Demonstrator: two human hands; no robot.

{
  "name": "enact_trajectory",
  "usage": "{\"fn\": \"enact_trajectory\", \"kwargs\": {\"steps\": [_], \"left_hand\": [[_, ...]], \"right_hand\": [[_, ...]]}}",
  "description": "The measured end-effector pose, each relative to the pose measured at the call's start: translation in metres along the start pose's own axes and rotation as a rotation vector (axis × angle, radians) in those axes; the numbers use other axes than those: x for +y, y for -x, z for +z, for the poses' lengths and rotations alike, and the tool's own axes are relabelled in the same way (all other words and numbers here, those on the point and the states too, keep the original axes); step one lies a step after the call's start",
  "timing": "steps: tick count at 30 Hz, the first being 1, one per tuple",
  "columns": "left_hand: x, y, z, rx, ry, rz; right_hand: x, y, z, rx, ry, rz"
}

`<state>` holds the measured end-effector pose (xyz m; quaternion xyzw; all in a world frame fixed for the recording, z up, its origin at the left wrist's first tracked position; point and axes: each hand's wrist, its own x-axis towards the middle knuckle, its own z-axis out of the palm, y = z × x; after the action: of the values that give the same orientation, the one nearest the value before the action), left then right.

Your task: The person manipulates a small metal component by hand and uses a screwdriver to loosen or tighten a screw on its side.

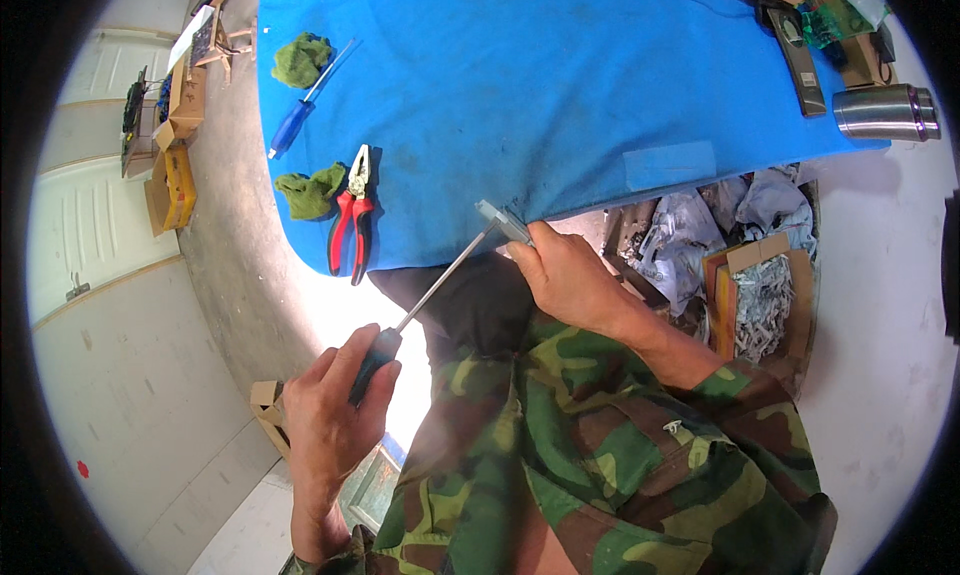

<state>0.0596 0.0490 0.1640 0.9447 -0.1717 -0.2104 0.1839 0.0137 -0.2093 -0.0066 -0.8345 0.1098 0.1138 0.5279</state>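
My left hand (325,407) is wrapped round the dark handle of a screwdriver (436,290). Its long shaft slants up and right, and the tip meets a small grey metal part (506,222). That part is pinched between the thumb and fingers of my right hand (572,280), at the near edge of the blue-covered table (470,85). What kind of part it is cannot be made out. Left of my hands on the cloth lie red-and-black pliers (343,225) with jaws pointing away. Beyond them rests a second screwdriver (290,128) with a blue handle.
Two crumpled green cloths (301,59) lie on the table's left side. A steel thermos (887,112) lies at the right end, near a dark flat case (797,65). Below the table edge stands a cardboard box (798,300) of silvery pieces. More boxes (180,180) stand along the left.
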Motion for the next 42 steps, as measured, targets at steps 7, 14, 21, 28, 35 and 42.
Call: {"fn": "enact_trajectory", "kwargs": {"steps": [7, 14, 21, 28, 35, 42], "left_hand": [[-0.009, 0.013, 0.005, 0.048, 0.03, -0.017], [-0.015, 0.014, 0.016, 0.044, 0.067, 0.032], [-0.017, 0.013, 0.023, 0.084, 0.053, 0.069], [-0.004, 0.012, 0.017, 0.062, -0.004, 0.049], [0.005, 0.006, 0.009, 0.031, 0.02, 0.064], [0.02, 0.005, -0.006, -0.048, -0.291, 0.121]], "right_hand": [[0.001, 0.0, 0.0, 0.015, -0.129, 0.028], [-0.004, 0.0, -0.005, -0.028, -0.127, 0.055], [-0.001, -0.001, -0.002, -0.013, -0.135, 0.048], [0.001, 0.0, 0.002, 0.005, -0.06, 0.034], [-0.003, 0.002, 0.008, 0.056, 0.146, 0.007], [-0.009, 0.003, 0.01, 0.078, 0.22, 0.022]]}}
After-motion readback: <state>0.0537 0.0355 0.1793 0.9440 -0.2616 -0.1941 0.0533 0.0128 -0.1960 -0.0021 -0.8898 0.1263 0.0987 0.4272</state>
